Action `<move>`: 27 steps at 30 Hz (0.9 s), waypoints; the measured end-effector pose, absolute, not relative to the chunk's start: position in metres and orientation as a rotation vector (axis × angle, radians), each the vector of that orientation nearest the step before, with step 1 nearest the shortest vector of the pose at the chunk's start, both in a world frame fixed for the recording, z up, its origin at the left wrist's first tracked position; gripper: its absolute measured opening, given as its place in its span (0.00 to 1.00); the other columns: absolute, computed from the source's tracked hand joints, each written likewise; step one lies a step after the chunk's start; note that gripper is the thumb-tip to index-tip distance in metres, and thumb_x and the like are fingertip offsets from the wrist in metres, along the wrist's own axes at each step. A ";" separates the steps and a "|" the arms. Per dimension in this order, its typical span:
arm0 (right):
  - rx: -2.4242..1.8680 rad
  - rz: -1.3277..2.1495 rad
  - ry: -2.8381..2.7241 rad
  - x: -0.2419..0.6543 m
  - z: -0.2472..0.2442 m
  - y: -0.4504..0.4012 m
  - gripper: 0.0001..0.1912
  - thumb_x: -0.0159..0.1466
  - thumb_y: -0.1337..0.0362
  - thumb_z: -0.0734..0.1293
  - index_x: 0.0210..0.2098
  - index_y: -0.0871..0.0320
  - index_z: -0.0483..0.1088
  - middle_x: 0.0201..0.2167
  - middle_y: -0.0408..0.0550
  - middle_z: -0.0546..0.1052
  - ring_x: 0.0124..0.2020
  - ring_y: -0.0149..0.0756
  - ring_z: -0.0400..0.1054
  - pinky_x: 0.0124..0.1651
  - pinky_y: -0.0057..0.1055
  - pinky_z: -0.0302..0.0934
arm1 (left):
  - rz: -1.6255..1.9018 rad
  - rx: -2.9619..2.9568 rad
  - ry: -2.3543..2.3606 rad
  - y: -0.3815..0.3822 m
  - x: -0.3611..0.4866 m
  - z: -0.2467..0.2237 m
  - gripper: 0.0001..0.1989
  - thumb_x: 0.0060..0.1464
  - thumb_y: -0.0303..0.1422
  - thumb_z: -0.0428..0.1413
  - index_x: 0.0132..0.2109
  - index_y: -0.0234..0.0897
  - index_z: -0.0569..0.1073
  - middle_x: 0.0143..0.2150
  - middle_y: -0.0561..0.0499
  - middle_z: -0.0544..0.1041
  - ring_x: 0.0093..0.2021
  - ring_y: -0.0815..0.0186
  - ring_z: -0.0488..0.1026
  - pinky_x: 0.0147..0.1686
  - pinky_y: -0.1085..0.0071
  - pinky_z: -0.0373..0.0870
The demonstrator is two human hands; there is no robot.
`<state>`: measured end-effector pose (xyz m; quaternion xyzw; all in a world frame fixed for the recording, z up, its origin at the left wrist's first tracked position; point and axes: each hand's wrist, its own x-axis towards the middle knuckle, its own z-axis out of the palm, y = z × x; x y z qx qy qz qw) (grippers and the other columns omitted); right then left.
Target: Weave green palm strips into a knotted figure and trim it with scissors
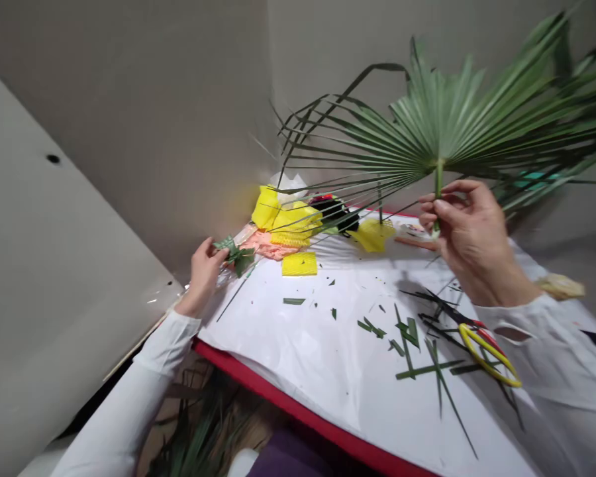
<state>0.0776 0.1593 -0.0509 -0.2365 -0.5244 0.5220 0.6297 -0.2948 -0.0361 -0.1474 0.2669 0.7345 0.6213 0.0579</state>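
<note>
My right hand (464,225) is closed round the short stem of a large fan-shaped palm leaf (440,126), which is raised above the table's back right. At the table's left edge, my left hand (207,268) pinches a small dark green woven leaf piece (234,254). Scissors with yellow and red handles (487,348) lie below my right forearm, among cut leaf strips (410,331). Yellow netting (293,222) and pink netting (268,246) are heaped just right of my left hand.
A white-covered table (298,344) with a red edge stands against grey walls. A black item (335,212) lies at its back. More long leaves (198,430) are on the floor below. A pale panel (54,265) rises at left.
</note>
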 end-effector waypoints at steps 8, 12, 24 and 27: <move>-0.466 1.261 -1.224 0.085 -0.062 0.166 0.14 0.65 0.75 0.68 0.49 0.59 0.67 0.37 0.42 0.76 0.31 0.30 0.71 0.30 0.25 0.67 | 1.530 1.248 2.627 -0.048 -0.287 -0.130 0.25 0.55 0.34 0.58 0.60 0.33 0.72 0.63 0.36 0.71 0.62 0.46 0.70 0.62 0.48 0.65; -0.530 1.384 -1.276 0.081 -0.079 0.181 0.07 0.69 0.65 0.69 0.45 0.62 0.72 0.37 0.44 0.76 0.31 0.30 0.72 0.32 0.29 0.70 | 1.302 1.455 2.704 -0.052 -0.282 -0.123 0.23 0.54 0.40 0.54 0.54 0.36 0.77 0.63 0.37 0.73 0.65 0.44 0.67 0.64 0.47 0.62; -0.531 1.406 -1.329 0.078 -0.081 0.215 0.15 0.70 0.60 0.68 0.53 0.60 0.70 0.49 0.51 0.76 0.44 0.39 0.74 0.45 0.41 0.72 | 1.073 1.829 2.677 -0.066 -0.267 -0.085 0.20 0.48 0.51 0.52 0.40 0.46 0.79 0.55 0.44 0.80 0.60 0.39 0.72 0.59 0.40 0.67; -0.563 1.413 -1.350 0.076 -0.093 0.213 0.16 0.70 0.59 0.68 0.54 0.60 0.70 0.50 0.51 0.76 0.45 0.40 0.74 0.45 0.42 0.72 | 1.161 1.882 2.620 -0.061 -0.254 -0.073 0.20 0.44 0.56 0.52 0.37 0.52 0.80 0.51 0.47 0.82 0.55 0.37 0.76 0.53 0.36 0.71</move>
